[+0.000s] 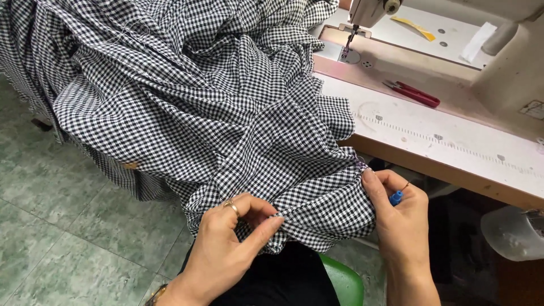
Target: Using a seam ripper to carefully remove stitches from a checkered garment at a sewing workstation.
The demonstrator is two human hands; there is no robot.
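Gathered gingham fabric (pixel 226 113) spilling off sewing table (pixel 453 141) onto lap; left hand (pixel 226 243) pinching seam taut, right hand (pixel 402 215) gripping edge with blue-handled seam ripper (pixel 396 197), seemingly for unpicking stitches.

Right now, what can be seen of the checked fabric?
The checked fabric is a large piece of thin woven cloth in small black-and-white checks. It lies crumpled in deep folds, heaped over the left end of the sewing table and spilling down toward the person's lap. Loose threads show along the upper edge. The left hand pinches a lower fold. The right hand grips the gathered edge while holding a small blue-handled tool.
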